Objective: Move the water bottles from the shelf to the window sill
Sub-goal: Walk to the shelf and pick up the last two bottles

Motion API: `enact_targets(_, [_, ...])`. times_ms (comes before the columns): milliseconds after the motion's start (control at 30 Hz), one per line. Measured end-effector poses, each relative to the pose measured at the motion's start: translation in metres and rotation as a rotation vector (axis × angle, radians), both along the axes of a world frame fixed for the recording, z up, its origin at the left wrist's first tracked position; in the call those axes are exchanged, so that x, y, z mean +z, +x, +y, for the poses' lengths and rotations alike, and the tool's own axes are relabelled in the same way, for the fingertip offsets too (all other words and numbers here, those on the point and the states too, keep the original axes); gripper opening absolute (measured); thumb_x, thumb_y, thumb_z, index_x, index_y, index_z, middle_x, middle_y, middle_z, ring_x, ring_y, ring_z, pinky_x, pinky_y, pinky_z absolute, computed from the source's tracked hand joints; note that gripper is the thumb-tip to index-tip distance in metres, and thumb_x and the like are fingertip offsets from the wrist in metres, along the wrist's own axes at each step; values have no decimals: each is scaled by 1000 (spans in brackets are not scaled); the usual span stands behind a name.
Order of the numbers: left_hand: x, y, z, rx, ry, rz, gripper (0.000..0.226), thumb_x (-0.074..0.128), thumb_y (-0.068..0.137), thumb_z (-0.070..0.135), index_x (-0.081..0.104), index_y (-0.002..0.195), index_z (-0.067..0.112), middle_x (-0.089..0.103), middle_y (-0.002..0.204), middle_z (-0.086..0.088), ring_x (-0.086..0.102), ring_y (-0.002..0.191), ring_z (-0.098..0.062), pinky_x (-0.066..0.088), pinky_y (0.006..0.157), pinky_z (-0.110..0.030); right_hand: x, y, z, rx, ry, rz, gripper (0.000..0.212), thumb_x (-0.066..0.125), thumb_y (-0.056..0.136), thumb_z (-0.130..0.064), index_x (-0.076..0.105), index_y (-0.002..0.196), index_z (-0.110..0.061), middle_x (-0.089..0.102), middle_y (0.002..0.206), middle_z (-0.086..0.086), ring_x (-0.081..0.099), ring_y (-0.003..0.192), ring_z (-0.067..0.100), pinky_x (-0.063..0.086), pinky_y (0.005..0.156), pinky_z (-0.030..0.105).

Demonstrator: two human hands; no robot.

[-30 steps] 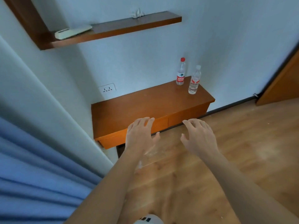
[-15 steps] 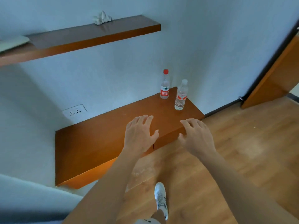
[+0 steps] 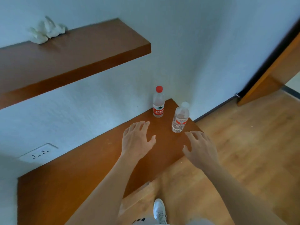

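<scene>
Two clear water bottles stand upright at the far right end of the low wooden shelf (image 3: pixel 81 168). The red-capped bottle (image 3: pixel 158 103) is by the wall. The white-capped bottle (image 3: pixel 180 118) is nearer the shelf's right edge. My left hand (image 3: pixel 137 140) hovers with spread fingers just short of the red-capped bottle, holding nothing. Just below the white-capped bottle, my right hand (image 3: pixel 200 148) is spread too and holds nothing. Neither hand touches a bottle.
An upper wooden shelf (image 3: pixel 73 59) juts from the wall at the left, with a crumpled white tissue (image 3: pixel 46 30) on it. A wall socket (image 3: pixel 39 153) sits left of the low shelf. A wooden door (image 3: pixel 274 70) stands at the right, above the wooden floor (image 3: pixel 251 143). My shoe (image 3: pixel 159 210) is below.
I have stepped closer to the low shelf. Both hands have moved forward over its right end, nearer the two bottles. The blue curtain has left the view.
</scene>
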State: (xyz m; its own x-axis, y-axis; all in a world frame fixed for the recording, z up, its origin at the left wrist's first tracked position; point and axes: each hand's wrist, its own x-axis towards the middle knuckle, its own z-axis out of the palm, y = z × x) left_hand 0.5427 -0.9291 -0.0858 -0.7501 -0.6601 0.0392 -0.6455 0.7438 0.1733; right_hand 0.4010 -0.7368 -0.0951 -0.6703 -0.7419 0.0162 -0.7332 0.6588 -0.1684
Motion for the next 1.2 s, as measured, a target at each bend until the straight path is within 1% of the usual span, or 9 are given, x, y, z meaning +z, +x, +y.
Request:
enact_targets(167, [-23,-35,-27,29,60,11,65,46,90,66,36,146,34,42,153,8,40,141,-17,35,115,-40,-25,-38,0,-77,6,-59,60,63,87,-53,53,139,-24,59,137,0,54,127,21,48,103,39])
enact_targets(333, [-46,-71,-49,113,169,52,68,53,89,63,36,147,32,44,152,4,42,139,-20,37,113,-43,-44,-73,-15,-156,14,-198,89,59,80,-74,31,151,-28,48,149,0,49,133,23,47,104,41])
enact_targets(533, [-65,-118,-67,241,304,227,76,66,83,60,37,146,29,47,149,0,48,134,-23,42,107,-47,-69,-111,-46,-199,-114,-509,109,70,64,-79,18,151,-38,37,155,-3,42,139,24,45,108,49])
enact_targets(700, [-78,-158,-73,402,457,384,97,76,70,66,32,148,29,44,151,1,47,134,-20,46,106,-49,-93,-128,-73,-178,-292,-706,114,80,56,-73,20,148,-42,41,151,-8,42,139,20,42,112,49])
enact_targets(800, [-86,-182,-75,472,537,485,102,83,64,61,32,147,30,48,147,3,50,130,-17,50,103,-45,-107,-132,-82,-134,-368,-777,112,82,56,-69,24,147,-39,46,146,-9,45,135,16,42,112,42])
enact_targets(867, [-91,-196,-76,491,550,547,102,85,63,58,33,145,30,52,141,3,54,125,-17,54,99,-43,-111,-134,-87,-103,-409,-840,110,83,57,-65,24,146,-40,46,144,-12,45,132,9,39,111,30])
enact_targets(1000, [-99,-213,-79,562,534,608,91,86,65,53,40,139,26,58,128,5,59,113,-16,57,93,-41,-117,-138,-97,-50,-510,-938,102,87,57,-55,29,141,-46,51,128,-27,50,120,-8,37,94,3])
enact_targets(1100, [-102,-220,-82,602,529,613,82,85,69,49,44,136,26,60,124,5,60,111,-16,57,93,-42,-119,-139,-103,-60,-579,-918,93,91,63,-40,37,137,-38,52,117,-32,50,115,-16,39,87,-2])
enact_targets(1200, [-103,-221,-85,618,530,612,81,84,70,49,44,136,27,61,124,4,60,111,-17,56,94,-44,-119,-140,-108,-45,-550,-835,72,92,65,-34,42,117,-42,48,108,-34,55,99,-14,35,83,-7])
